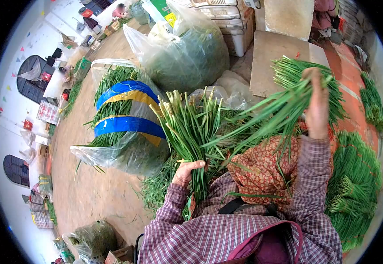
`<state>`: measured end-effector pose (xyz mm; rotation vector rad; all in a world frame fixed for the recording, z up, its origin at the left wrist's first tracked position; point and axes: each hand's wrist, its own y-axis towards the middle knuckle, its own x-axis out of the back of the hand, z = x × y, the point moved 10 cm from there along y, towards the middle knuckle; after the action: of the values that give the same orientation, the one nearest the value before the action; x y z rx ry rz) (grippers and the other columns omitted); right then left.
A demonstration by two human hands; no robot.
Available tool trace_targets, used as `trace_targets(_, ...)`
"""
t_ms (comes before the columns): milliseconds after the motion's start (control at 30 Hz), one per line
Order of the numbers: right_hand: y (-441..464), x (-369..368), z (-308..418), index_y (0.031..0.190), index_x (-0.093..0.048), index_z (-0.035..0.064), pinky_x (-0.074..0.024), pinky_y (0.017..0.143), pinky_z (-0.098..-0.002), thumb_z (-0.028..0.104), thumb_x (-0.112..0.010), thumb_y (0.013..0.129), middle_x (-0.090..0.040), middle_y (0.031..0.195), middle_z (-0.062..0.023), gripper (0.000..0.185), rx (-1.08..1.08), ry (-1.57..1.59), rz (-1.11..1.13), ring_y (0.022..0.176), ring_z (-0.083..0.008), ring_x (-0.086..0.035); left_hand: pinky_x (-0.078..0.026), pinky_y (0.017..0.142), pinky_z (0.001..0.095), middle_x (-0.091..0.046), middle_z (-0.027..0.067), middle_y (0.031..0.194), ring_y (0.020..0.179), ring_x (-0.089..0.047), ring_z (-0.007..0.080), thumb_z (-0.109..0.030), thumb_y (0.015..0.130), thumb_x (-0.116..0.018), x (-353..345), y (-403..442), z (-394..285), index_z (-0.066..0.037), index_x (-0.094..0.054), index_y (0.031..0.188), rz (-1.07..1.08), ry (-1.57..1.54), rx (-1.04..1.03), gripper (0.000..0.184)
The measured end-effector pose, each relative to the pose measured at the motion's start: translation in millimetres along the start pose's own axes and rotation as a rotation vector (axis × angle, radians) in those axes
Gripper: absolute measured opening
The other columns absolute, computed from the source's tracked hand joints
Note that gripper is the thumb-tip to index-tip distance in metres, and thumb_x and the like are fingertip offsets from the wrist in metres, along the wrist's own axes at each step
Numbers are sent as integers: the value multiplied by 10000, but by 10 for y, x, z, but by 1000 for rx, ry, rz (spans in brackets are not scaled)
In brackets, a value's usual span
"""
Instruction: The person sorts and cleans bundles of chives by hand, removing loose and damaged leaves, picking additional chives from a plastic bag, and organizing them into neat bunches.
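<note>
My left hand point(183, 175) is closed round a thick bunch of garlic chives point(187, 132), its pale stalk ends pointing up and away from me. Raised at the right, my right hand point(318, 108) grips a looser spray of long chive leaves point(266, 121) that trails down to the left. Some of its fingers are hidden behind the palm. Just beyond that hand a heap of chives point(284, 70) lies with cut ends together. A red patterned cloth point(266, 165) covers my lap, with a few stray leaves on it.
A plastic bag of chives bound with blue and yellow tape point(127, 127) stands at the left. Behind it is a large clear sack of greens point(189, 55). Stacked white crates point(235, 42) stand at the back. Tied chive bundles point(352, 189) line my right side. Loose leaves litter the floor point(107, 193).
</note>
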<state>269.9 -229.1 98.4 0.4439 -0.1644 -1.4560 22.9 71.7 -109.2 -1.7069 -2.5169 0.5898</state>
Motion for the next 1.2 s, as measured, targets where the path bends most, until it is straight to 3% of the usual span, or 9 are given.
trace_targets(133,-10,204,91,928,-594,98,-434,519,-226,427,-431,964,-559,762,9,369,-15,113,-165,613,-77,-548,-448,715,350,-631,110,746,714,-584,225,-237,693,-691,27,3,5,46,-642,872,8,-14,2,339)
trace_targets(200,-52,-111,56,970,-592,86,-457,531,-255,412,-440,962,-565,764,-4,360,61,69,160,571,-90,-542,-445,714,351,-631,113,749,722,-581,226,-233,695,-687,66,32,39,47,-638,870,19,13,5,334)
trace_targets(400,-548,-1107,-643,897,-608,76,-272,351,-192,585,-542,849,-446,543,73,516,-150,-238,458,420,-4,-342,-439,732,338,-651,120,796,781,-586,224,-234,711,-683,59,-42,-71,53,-644,792,-67,105,-41,300)
trace_targets(600,-697,-1468,-313,767,-591,17,-422,457,-322,305,-676,834,-576,585,-60,308,307,-581,470,499,-136,-543,-447,675,318,-648,109,787,721,-584,208,-201,707,-687,-33,-32,-71,53,-651,846,7,57,-20,292)
trace_targets(867,-461,-1071,-422,793,-618,40,-402,414,-298,301,-584,895,-534,539,-46,282,230,-571,310,445,-117,-490,-410,492,309,-604,120,736,565,-532,192,-220,691,-697,-56,-17,-171,40,-590,992,86,-179,-93,411)
trace_targets(1033,-142,-709,-509,1029,-625,-10,-522,625,-307,447,-586,871,-675,814,-98,485,75,-369,295,717,-150,-649,-388,453,295,-583,117,673,504,-504,186,-286,675,-698,34,-42,-148,44,-581,970,124,-105,-131,457)
trace_targets(1100,-312,-919,-841,1212,-513,-70,-507,827,-347,515,-593,837,-636,1023,-227,700,-156,-338,519,934,-245,-641,-382,442,292,-579,118,666,506,-506,186,-280,664,-699,37,-15,-113,45,-579,965,166,-88,-136,459)
trace_targets(1167,-569,-1222,-1017,1353,-315,-95,-382,1015,-392,506,-631,811,-415,1326,-311,869,-269,-299,743,1242,-343,-443,-392,454,301,-589,119,678,514,-516,193,-251,657,-700,-4,-11,-125,49,-586,966,189,-110,-127,446)
trace_targets(1200,-713,-1383,-996,1338,-360,-68,-440,927,-356,468,-647,814,-503,1224,-270,803,-326,-217,829,1117,-298,-527,-398,462,308,-596,119,690,520,-522,197,-237,656,-699,-17,-35,-168,49,-591,969,147,-72,-117,438)
